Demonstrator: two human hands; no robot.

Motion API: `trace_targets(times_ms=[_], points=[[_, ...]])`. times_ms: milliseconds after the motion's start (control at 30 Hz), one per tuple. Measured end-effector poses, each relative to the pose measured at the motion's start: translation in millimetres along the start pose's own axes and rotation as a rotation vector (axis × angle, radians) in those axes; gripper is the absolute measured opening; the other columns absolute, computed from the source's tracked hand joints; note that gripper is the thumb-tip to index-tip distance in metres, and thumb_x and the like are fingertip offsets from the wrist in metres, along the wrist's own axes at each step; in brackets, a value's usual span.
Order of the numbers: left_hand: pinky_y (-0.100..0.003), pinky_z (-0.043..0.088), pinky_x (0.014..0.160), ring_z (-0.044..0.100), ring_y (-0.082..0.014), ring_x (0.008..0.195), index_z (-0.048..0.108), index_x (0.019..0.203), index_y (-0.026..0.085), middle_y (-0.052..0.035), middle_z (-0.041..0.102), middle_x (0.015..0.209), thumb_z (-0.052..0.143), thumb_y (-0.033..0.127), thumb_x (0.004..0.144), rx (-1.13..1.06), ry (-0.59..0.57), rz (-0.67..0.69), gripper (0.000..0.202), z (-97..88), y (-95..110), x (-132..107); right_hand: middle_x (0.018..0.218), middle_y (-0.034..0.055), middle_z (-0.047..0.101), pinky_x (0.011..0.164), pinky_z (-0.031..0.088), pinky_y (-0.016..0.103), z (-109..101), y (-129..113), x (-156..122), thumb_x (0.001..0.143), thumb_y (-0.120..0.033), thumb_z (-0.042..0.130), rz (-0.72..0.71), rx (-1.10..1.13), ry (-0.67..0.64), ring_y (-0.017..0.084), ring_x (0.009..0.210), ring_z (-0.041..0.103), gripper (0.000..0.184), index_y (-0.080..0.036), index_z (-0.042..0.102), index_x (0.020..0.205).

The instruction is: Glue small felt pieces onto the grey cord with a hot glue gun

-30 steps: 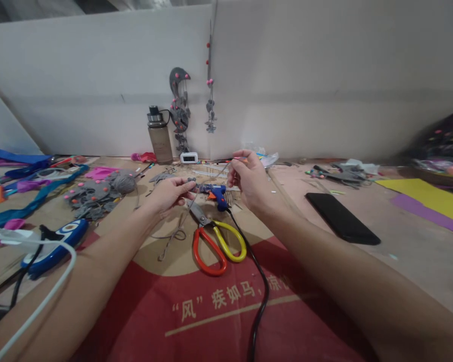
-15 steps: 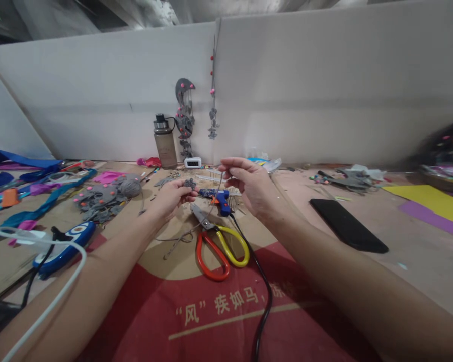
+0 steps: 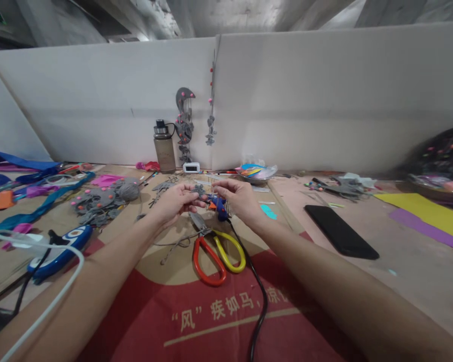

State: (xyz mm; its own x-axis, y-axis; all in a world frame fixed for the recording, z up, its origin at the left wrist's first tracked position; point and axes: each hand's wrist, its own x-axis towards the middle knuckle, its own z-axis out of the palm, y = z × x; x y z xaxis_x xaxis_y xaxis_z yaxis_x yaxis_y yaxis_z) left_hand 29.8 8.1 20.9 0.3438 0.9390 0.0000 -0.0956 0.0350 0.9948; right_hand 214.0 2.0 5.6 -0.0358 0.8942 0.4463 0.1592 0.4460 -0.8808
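My left hand point(image 3: 175, 201) pinches a small grey felt piece point(image 3: 199, 189) above the table. My right hand point(image 3: 238, 197) is closed in a pinch close beside it, on a thin grey thread that I can barely see. Just behind and below the hands lies a blue glue gun point(image 3: 218, 205) with a black cord point(image 3: 258, 296) running toward me. Scissors point(image 3: 211, 244) with one red and one yellow handle lie on the cardboard under my hands, next to loose grey thread point(image 3: 173, 244).
A brown bottle point(image 3: 164, 148), a grey felt hanging point(image 3: 184, 120) and a small white clock point(image 3: 191, 167) stand at the back wall. Grey felt cut-outs point(image 3: 98, 201) and blue straps point(image 3: 30, 206) lie left. A black phone point(image 3: 340, 223) and coloured sheets point(image 3: 430, 206) lie right.
My right hand has come down and left, from raised with the thread pulled up, to meet the left hand at the felt piece. The view has tilted up slightly.
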Motion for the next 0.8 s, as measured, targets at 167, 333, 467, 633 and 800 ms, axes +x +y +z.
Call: trace_targets(times_ms=[167, 333, 467, 633, 800], points=[[-0.018, 0.047, 0.046, 0.068, -0.015, 0.066, 0.048, 0.087, 0.014, -0.0121, 0.07, 0.086, 0.059, 0.014, 0.079, 0.018, -0.018, -0.028, 0.014, 1.6, -0.3, -2.3, 0.073, -0.0003, 0.066, 0.061, 0.044, 0.024, 7.3, 6.2, -0.2, 0.073, -0.029, 0.059, 0.075, 0.094, 0.013, 0.01, 0.06, 0.055, 0.016, -0.018, 0.067, 0.081], [-0.019, 0.047, 0.047, 0.069, -0.0173, 0.068, 0.047, 0.087, 0.014, -0.0101, 0.07, 0.078, 0.062, 0.018, 0.078, 0.071, -0.045, -0.011, 0.018, 2.7, -4.9, -2.3, 0.068, -0.0014, 0.064, 0.058, 0.042, 0.024, 14.4, 10.4, -2.7, 0.072, -0.033, 0.06, 0.1, 0.104, -0.012, 0.01, 0.058, 0.053, 0.018, -0.018, 0.065, 0.08], [-0.021, 0.048, 0.049, 0.069, -0.0176, 0.068, 0.048, 0.089, 0.015, -0.0086, 0.07, 0.078, 0.067, 0.022, 0.074, 0.072, -0.085, 0.005, 0.026, 2.3, -7.7, -1.1, 0.062, -0.0015, 0.06, 0.054, 0.039, 0.023, 15.5, 9.4, -5.0, 0.07, -0.034, 0.061, 0.127, 0.077, -0.038, 0.01, 0.055, 0.05, 0.017, -0.017, 0.062, 0.071], [-0.016, 0.042, 0.046, 0.063, -0.01, 0.06, 0.053, 0.084, 0.013, -0.006, 0.067, 0.077, 0.073, 0.028, 0.069, -0.002, -0.072, 0.005, 0.029, 7.4, -9.2, -3.2, 0.059, -0.0022, 0.058, 0.052, 0.037, 0.022, 18.9, 10.7, -5.7, 0.069, -0.035, 0.06, 0.152, 0.119, 0.007, 0.009, 0.053, 0.048, 0.018, -0.017, 0.059, 0.067], [-0.016, 0.039, 0.045, 0.057, -0.0079, 0.052, 0.054, 0.084, 0.014, 0.0005, 0.062, 0.063, 0.08, 0.024, 0.057, 0.069, -0.025, 0.022, 0.038, 11.1, -14.4, -5.1, 0.056, -0.0046, 0.052, 0.049, 0.034, 0.022, 21.6, 8.9, -7.0, 0.068, -0.032, 0.058, 0.169, 0.143, 0.056, 0.008, 0.05, 0.044, 0.015, -0.018, 0.056, 0.066]])
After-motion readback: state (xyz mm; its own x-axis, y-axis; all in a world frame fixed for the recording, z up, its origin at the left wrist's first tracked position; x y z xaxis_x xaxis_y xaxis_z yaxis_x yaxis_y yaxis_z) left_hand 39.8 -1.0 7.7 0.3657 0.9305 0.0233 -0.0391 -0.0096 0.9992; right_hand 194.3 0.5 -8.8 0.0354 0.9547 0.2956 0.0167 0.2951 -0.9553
